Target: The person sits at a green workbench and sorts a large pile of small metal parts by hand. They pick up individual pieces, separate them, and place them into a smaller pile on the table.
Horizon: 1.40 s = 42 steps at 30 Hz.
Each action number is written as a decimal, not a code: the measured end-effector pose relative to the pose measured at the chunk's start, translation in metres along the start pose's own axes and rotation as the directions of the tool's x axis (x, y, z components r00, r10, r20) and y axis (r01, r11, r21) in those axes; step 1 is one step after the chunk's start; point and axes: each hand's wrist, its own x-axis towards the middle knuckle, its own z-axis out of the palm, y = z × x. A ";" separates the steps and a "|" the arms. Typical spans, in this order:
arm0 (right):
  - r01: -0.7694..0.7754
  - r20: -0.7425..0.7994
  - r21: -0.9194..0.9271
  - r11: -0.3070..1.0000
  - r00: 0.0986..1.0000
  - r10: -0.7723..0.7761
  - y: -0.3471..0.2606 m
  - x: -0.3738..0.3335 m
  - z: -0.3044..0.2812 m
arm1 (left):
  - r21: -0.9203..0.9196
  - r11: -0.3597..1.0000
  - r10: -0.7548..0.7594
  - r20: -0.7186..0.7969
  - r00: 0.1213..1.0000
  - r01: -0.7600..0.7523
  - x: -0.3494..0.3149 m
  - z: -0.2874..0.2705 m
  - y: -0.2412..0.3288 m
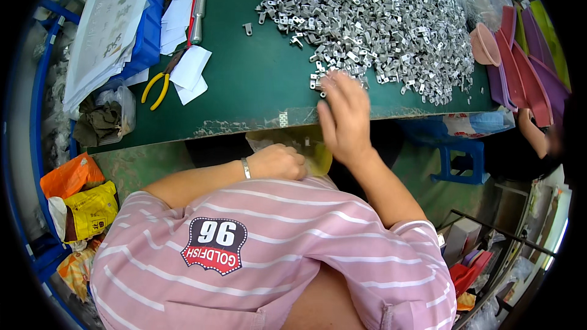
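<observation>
A large heap of small silvery metal clips [379, 18], flat pieces with holes, covers the far side of the green table [232, 73]. My right hand [347, 113] reaches over the table's near edge, fingers stretched and thumb apart, with its fingertips on a few clips at the heap's near side. Its fingertips are slightly blurred. Below the edge, close to my body, my left hand [278, 162] is closed, with its fingers curled beside a yellow translucent container [319, 154]. Whatever those fingers hold is hidden. Part of the container lies behind my hands.
Yellow-handled pliers [158, 90], white paper slips [191, 68] and a blue bin [147, 43] topped with sheets lie at the left. Pink and purple trays [520, 67] and a pink bowl [485, 44] stand right. Another person's arm [533, 134] shows near a blue stool [461, 162].
</observation>
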 end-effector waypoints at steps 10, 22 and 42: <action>0.030 0.148 0.137 0.990 0.988 -0.051 -0.030 0.004 0.026 | -0.032 0.997 0.070 -0.054 0.996 -0.072 -0.002 0.017 -0.012; -0.132 0.007 0.117 0.984 0.991 0.133 0.030 -0.009 -0.015 | -0.055 0.998 0.030 -0.010 0.999 -0.031 0.002 -0.004 -0.005; -0.020 -0.119 0.032 0.999 0.993 0.024 0.030 -0.013 -0.023 | -0.227 0.972 -0.063 0.027 0.998 0.067 -0.001 -0.011 -0.008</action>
